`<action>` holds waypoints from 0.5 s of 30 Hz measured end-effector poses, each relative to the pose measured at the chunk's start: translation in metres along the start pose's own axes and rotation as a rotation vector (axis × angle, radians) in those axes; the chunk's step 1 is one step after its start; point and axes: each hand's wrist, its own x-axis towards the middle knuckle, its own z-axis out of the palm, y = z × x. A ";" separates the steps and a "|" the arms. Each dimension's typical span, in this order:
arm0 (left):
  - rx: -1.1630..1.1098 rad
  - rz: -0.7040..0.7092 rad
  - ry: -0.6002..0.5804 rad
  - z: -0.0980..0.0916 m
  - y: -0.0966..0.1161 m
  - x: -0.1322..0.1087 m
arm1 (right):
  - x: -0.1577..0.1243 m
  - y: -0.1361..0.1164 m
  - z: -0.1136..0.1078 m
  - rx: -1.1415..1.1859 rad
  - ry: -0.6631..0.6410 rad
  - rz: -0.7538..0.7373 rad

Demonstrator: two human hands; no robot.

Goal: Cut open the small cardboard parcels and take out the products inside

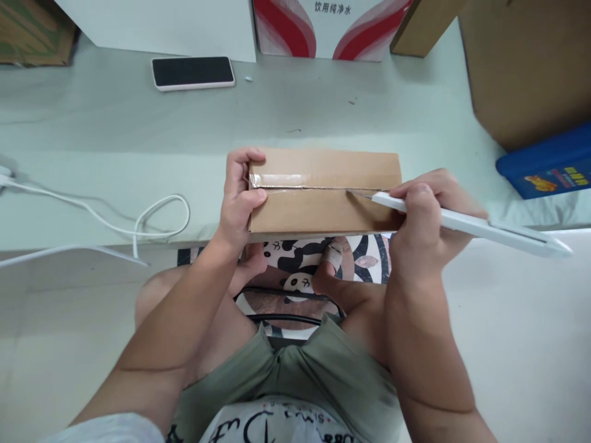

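Observation:
A brown cardboard box point(318, 212) sits at the front edge of the table, with a seam running lengthwise across its top. Shiny clear tape covers the left part of that seam. My left hand point(240, 197) grips the box's left end, fingers behind and thumb on the top. In my right hand point(427, 212) is a white utility knife point(498, 234), held like a pen. Its blade points left and meets the box at the seam, right of the middle.
A phone point(194, 72) lies at the back left before a white box point(170, 24). A red-and-white carton point(330, 31) stands behind. On the left is a white cable point(101, 218). A blue box point(549, 163) and a large brown cardboard piece point(530, 67) occupy the right.

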 end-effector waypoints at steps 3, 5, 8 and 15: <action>0.004 0.011 -0.002 0.000 0.001 -0.001 | 0.000 0.006 0.000 0.030 0.014 0.014; 0.008 0.011 -0.007 0.000 0.002 -0.001 | -0.002 0.007 0.002 -0.002 0.026 0.043; 0.007 0.005 -0.014 0.000 0.004 -0.001 | -0.003 0.006 0.003 -0.055 0.042 0.073; -0.032 0.075 0.004 -0.005 -0.003 -0.002 | 0.007 0.046 -0.020 0.361 0.037 0.262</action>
